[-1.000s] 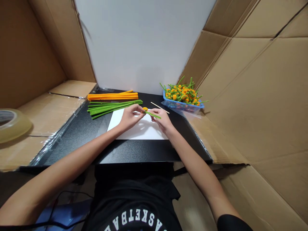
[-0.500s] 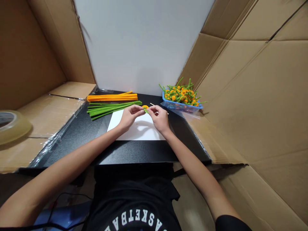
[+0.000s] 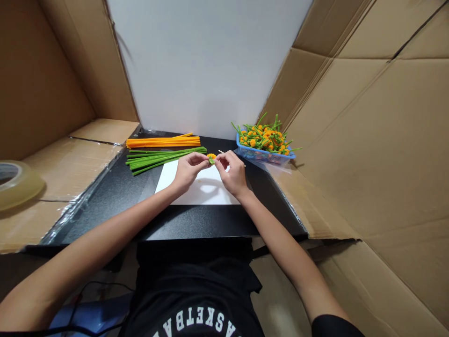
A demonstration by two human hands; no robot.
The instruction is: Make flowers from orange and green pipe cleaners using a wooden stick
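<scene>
Between my two hands is a small orange and green pipe-cleaner flower (image 3: pixel 211 158), held above a white sheet (image 3: pixel 196 191). My left hand (image 3: pixel 188 169) pinches it from the left with thumb and forefinger. From the right, my right hand (image 3: pixel 232 173) grips it with fingertips closed together. A thin pale stick (image 3: pixel 220 151) shows partly behind my right hand; whether the hand holds it I cannot tell. Left of the sheet lie green pipe cleaners (image 3: pixel 154 160), with orange pipe cleaners (image 3: pixel 163 141) behind them.
A blue basket (image 3: pixel 264 154) full of orange and green pipe-cleaner flowers stands at the back right of the black table (image 3: pixel 196 222). A roll of clear tape (image 3: pixel 30 187) lies on cardboard at the far left. Cardboard walls (image 3: pixel 379 140) rise on both sides.
My right fingers have shifted slightly around the flower, and its green part looks turned a little. My left hand stays in nearly the same place.
</scene>
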